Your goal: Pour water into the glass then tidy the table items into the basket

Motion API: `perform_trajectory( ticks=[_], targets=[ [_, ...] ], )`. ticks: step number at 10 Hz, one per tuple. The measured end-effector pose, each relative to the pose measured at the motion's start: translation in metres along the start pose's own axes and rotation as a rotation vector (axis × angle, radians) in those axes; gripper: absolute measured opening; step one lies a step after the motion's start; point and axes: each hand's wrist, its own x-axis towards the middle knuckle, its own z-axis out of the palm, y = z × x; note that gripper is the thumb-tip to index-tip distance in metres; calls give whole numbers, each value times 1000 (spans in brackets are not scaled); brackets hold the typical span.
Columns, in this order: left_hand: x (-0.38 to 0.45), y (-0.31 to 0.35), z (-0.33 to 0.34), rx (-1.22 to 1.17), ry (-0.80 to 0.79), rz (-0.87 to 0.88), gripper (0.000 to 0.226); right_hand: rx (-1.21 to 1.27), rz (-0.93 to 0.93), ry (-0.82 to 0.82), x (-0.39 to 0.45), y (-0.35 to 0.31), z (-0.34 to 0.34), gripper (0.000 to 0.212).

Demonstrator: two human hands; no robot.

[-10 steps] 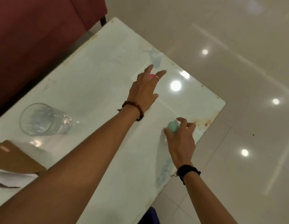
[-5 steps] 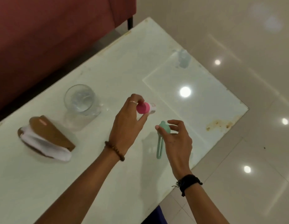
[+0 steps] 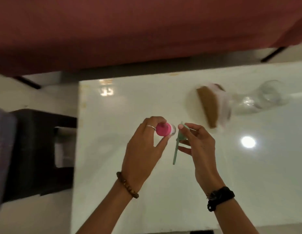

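- Holding one small item in each hand, the person has both lifted clear of the glossy white table (image 3: 123,191), where a second ago the hands were only closing on them near its far corner.
- The left hand (image 3: 143,147) pinches a small clear jar with a round pink lid (image 3: 163,129) between curled fingers and thumb; a ring shows on one finger and a brown bead bracelet (image 3: 127,184) on the wrist.
- The right hand (image 3: 200,147) grips a pale green plastic spoon (image 3: 176,147) by its bowl end, fingers curled about it, the handle hanging down toward the table; a black band (image 3: 220,197) circles that wrist.
- The view has swung leftward since the earlier pictures: the clear drinking glass (image 3: 271,92) now lies at the far right, blurred, so whether it holds water cannot be told.
- Just left of the glass sits a brown-and-white object (image 3: 211,105), too smeared to name, untouched on the table.
- A dark stool or stand (image 3: 34,149) has come into view off the table's left edge, with a greyish shape (image 3: 1,149) at the frame's border; it may be the basket, but that cannot be told.
- Judging from this, the tidying is under way: two items are gathered and likely bound leftward for the basket, with the brown-and-white object and perhaps the glass left to collect.
- The spoon's loose, end-heavy hold looks the likelier to slip during the carry.
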Motion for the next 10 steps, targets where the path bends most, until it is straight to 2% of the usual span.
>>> perform_trajectory(
  ticks=[1, 2, 3, 4, 5, 6, 7, 8, 9, 10],
  targets=[
    [-33, -58, -86, 12, 170, -102, 34, -53, -42, -186, -40, 12, 103, 14],
    [-72, -112, -162, -11, 354, -206, 32, -106, -84, -346, -81, 27, 194, 17],
    [-116, -171, -232, 60, 545, -301, 29, -222, -216, -459, -125, 41, 280, 20],
    [-153, -217, -280, 35, 665, -442, 31, -336, -379, -499, -158, 54, 348, 27],
    [-182, -259, -307, 31, 648, -557, 34, -534, -480, -561, -181, 75, 400, 30],
    [-199, -290, -312, 39, 556, -613, 37, -890, -662, -593, -193, 106, 431, 31],
    [-202, -304, -306, -63, 512, -636, 36, -1224, -823, -575, -193, 130, 440, 51],
    [-200, -314, -300, -107, 453, -631, 33, -1443, -968, -521, -189, 144, 443, 55],
    [-194, -318, -296, -84, 416, -602, 35, -1539, -1046, -544, -189, 143, 444, 49],
    [-189, -315, -289, 45, 422, -579, 39, -1446, -1041, -630, -185, 139, 441, 40]
  ],
)
